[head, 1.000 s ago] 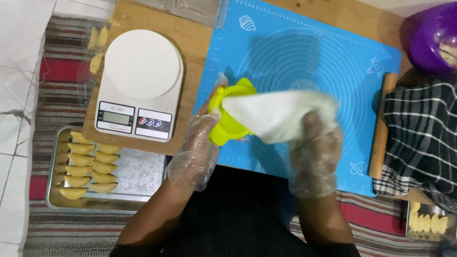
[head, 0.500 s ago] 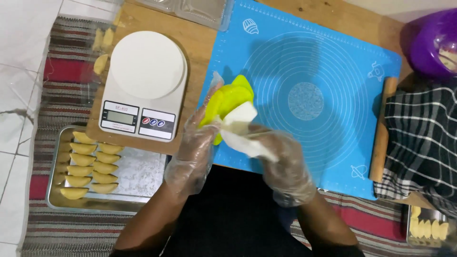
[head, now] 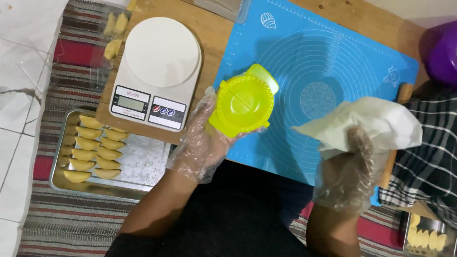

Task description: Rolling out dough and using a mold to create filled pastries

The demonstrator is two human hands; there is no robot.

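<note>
Left hand [head: 202, 143] cradles light, rigid yellow dumpling press [head: 243, 101] from underneath; right hand [head: 350, 173] clutches limp white tissue [head: 366, 123].

One scale [head: 159, 71], one mat [head: 333, 62], one yellow mould [head: 243, 101], one white cloth [head: 366, 121], two trays [head: 143, 164], one purple bowl [head: 440, 52].

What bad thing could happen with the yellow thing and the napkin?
The open yellow press rests only on the left hand's loose plastic glove, so it might slip onto the blue mat. The tissue in the right hand hangs out past the fingers and could perhaps brush the mat.
</note>
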